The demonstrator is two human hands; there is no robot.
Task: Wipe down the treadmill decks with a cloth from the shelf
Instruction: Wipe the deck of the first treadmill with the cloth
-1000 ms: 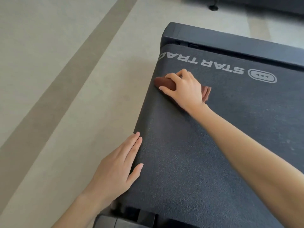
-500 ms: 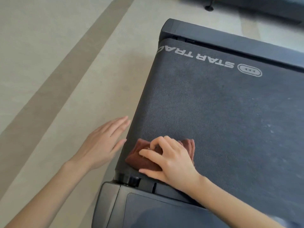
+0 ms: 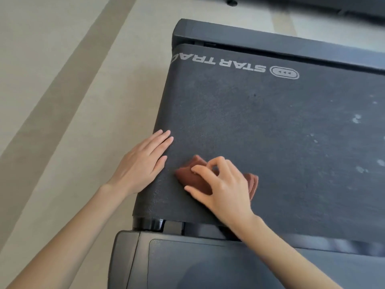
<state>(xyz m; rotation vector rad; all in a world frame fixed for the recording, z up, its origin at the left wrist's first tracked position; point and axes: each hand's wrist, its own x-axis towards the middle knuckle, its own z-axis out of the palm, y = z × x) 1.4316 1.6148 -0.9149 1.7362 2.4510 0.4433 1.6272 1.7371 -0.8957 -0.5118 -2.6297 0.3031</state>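
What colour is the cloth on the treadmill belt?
Reddish brown. The cloth shows under the right hand in the head view.

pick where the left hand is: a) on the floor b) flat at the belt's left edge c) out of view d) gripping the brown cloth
b: the left hand lies with straight fingers at the left edge of the treadmill belt, while the right hand grips the brown cloth.

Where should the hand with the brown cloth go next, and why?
Probably slide the right hand and its cloth to the right across the belt. The cloth sits near the belt's near left corner, and pale specks show farther right, away from the cloth. The left hand rests flat on the belt's left edge.
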